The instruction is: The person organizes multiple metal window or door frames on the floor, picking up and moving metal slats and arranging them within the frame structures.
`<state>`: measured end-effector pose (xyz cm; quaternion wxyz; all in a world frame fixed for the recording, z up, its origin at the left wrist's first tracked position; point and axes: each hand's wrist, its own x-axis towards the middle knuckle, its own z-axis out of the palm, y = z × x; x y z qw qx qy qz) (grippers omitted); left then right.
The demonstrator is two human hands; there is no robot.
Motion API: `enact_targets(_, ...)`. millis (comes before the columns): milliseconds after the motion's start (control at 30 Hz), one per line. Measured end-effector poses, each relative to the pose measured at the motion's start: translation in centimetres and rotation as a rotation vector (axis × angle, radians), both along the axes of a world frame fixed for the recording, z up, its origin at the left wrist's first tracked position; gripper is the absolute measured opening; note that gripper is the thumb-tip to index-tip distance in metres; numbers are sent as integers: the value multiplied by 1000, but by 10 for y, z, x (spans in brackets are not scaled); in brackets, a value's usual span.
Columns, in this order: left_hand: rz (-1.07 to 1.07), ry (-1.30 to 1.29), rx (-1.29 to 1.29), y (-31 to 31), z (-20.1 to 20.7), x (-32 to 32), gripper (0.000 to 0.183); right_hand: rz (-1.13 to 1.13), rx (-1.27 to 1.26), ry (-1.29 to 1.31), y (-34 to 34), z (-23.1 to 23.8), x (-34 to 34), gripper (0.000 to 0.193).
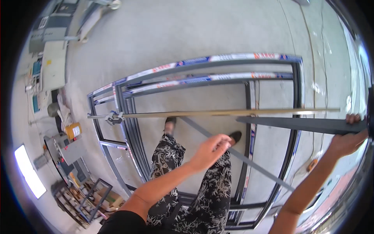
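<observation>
My right hand (346,140) grips the end of a dark grey flat bar (296,124) at the far right, with fingertips showing over its far edge. The bar narrows toward the middle of the view. My left hand (213,150) is curled closed above my knees, and whatever its fingers may hold is hidden. A thin grey strip (261,167) runs slantwise past those fingers; I cannot tell whether they touch it. Beyond both hands a long brass-coloured bar clamp (175,114) crosses the view, its metal head (114,117) at the left.
Large dark grey metal frames (296,78) with printed protective film surround my feet on the concrete floor (175,35). At left stand a yellow container (73,131), a workbench (54,68) and a rack of parts (74,202). Cables (311,50) run along the right.
</observation>
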<state>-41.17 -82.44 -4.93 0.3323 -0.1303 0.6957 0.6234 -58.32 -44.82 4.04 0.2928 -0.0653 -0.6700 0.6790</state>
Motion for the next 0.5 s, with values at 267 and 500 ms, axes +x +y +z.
enact_targets(267, 471, 181, 348, -107, 97, -48, 42, 486, 518, -426, -318, 98, -76, 39)
enact_targets(500, 1506, 152, 316, -272, 85, -69, 60, 1402, 1030, -524, -489, -2, 36, 28)
